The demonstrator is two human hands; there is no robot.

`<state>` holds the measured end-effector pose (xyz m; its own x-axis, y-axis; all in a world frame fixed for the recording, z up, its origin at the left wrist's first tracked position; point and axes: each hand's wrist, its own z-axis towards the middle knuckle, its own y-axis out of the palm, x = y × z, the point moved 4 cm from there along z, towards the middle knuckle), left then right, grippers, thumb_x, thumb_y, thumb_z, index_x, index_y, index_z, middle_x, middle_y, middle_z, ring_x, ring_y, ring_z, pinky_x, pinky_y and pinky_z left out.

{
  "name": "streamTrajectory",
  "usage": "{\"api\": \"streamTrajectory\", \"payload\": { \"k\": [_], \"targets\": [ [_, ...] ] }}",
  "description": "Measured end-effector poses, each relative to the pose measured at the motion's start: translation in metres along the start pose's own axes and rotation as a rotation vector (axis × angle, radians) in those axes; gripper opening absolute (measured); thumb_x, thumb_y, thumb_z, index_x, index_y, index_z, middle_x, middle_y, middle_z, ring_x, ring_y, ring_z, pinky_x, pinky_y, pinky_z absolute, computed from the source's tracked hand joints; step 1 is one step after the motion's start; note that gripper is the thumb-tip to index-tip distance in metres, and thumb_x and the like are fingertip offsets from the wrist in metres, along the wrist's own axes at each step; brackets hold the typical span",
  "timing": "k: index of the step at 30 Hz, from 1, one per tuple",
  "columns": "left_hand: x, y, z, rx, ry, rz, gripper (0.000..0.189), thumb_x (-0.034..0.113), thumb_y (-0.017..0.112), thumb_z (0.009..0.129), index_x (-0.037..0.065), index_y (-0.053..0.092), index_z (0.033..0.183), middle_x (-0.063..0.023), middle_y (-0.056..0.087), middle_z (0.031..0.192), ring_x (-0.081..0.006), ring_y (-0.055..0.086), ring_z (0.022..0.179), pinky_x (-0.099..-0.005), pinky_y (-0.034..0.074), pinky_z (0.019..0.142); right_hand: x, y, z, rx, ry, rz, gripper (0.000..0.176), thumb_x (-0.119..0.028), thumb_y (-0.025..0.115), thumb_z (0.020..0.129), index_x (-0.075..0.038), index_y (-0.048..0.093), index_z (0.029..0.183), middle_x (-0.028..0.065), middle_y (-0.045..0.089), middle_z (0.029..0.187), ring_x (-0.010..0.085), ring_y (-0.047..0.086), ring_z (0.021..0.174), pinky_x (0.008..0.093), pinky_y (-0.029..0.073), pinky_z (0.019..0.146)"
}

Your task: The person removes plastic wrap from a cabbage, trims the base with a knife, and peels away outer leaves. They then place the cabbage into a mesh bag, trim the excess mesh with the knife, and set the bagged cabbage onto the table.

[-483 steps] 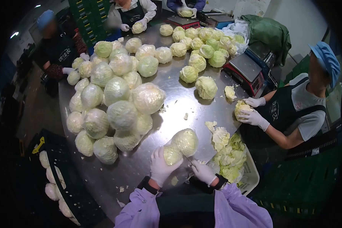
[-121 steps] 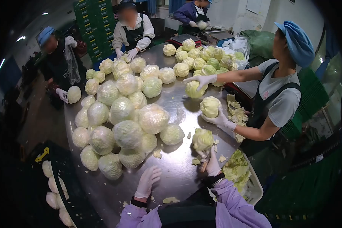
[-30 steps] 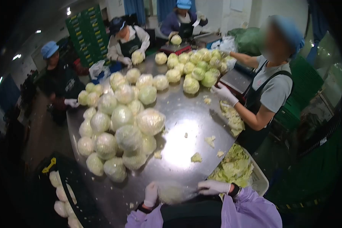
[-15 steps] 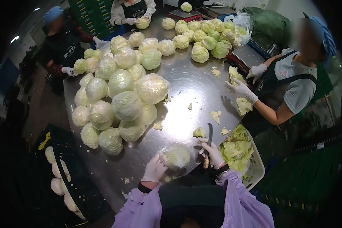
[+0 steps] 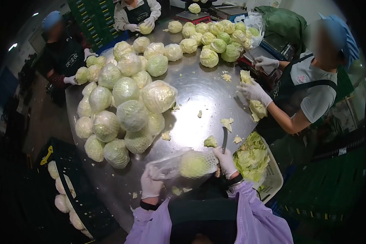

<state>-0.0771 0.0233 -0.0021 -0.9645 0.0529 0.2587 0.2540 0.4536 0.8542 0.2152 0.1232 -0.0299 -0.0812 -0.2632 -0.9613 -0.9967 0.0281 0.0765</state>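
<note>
Gripping that knife [image 5: 225, 141], the right hand [image 5: 227, 162] mustn't nick the bag [image 5: 166, 164] the left hand [image 5: 151, 184] clutches by this counter's [image 5: 191, 128] near edge.

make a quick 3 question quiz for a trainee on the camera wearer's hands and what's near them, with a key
1. Which hand has the knife: A, left; B, right; C, neither?
2. True or false: the white basket holds loose leaves.
3. Fill in: the left hand grips slack, see-through ____ that reaches over to the cabbage.

Key: 1. B, the right hand. 2. True. 3. Plastic.
</note>
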Motion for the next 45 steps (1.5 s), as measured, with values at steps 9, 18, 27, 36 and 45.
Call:
{"api": "streamTrajectory", "payload": {
  "k": [9,18,27,36,45],
  "targets": [
    [0.085,-0.004,-0.018,0.210,0.529,1.018,0.018,0.024,0.050,0.098,0.011,0.052,0.086,0.0045,0.046,0.064,-0.0042,0.041,0.053,-0.0210,0.039,0.054,-0.073,0.059,-0.031,-0.447,0.166,0.056,0.017,-0.017,0.058,0.094,-0.005,0.054,0.083,-0.0024,0.051,0.064,0.0059,0.045,0.048,0.0210,0.038,0.047],
    [-0.026,0.081,-0.010,-0.245,0.765,1.693,0.068,0.029,0.078,0.070,0.001,0.049,0.125,-0.0177,0.053,0.112,-0.0369,0.046,0.112,-0.0453,0.035,0.097,-0.093,0.116,-0.054,-0.618,0.209,-0.003,0.017,-0.020,0.061,0.092,-0.006,0.052,0.090,-0.0024,0.050,0.065,0.0047,0.047,0.048,0.0196,0.038,0.044],
    [-0.023,0.028,0.015,-0.321,0.192,1.507,0.050,0.027,0.071,0.079,-0.002,0.054,0.116,-0.0170,0.058,0.110,-0.0304,0.057,0.103,-0.0352,0.044,0.091,-0.059,0.107,-0.049,-0.679,0.491,0.491,0.011,-0.016,0.055,0.095,-0.007,0.050,0.095,-0.0028,0.048,0.062,0.0043,0.043,0.046,0.0195,0.035,0.044],
    [-0.008,0.097,-0.019,-0.151,0.794,1.702,0.010,0.000,0.055,0.082,0.000,0.060,0.091,-0.0161,0.061,0.079,-0.0319,0.059,0.073,-0.0349,0.047,0.068,-0.105,0.088,-0.061,-0.767,0.336,0.352,0.014,-0.011,0.061,0.090,-0.005,0.050,0.096,-0.0017,0.049,0.063,0.0042,0.042,0.044,0.0192,0.031,0.040],
    [0.017,0.095,-0.033,0.012,0.828,1.490,0.010,-0.004,0.054,0.082,0.000,0.060,0.089,-0.0089,0.059,0.078,-0.0177,0.056,0.072,-0.0288,0.045,0.068,-0.101,0.093,-0.068,-0.729,0.253,0.204,0.012,-0.012,0.060,0.092,-0.006,0.052,0.097,-0.0028,0.047,0.063,0.0041,0.042,0.046,0.0197,0.033,0.043]
  ]
}}
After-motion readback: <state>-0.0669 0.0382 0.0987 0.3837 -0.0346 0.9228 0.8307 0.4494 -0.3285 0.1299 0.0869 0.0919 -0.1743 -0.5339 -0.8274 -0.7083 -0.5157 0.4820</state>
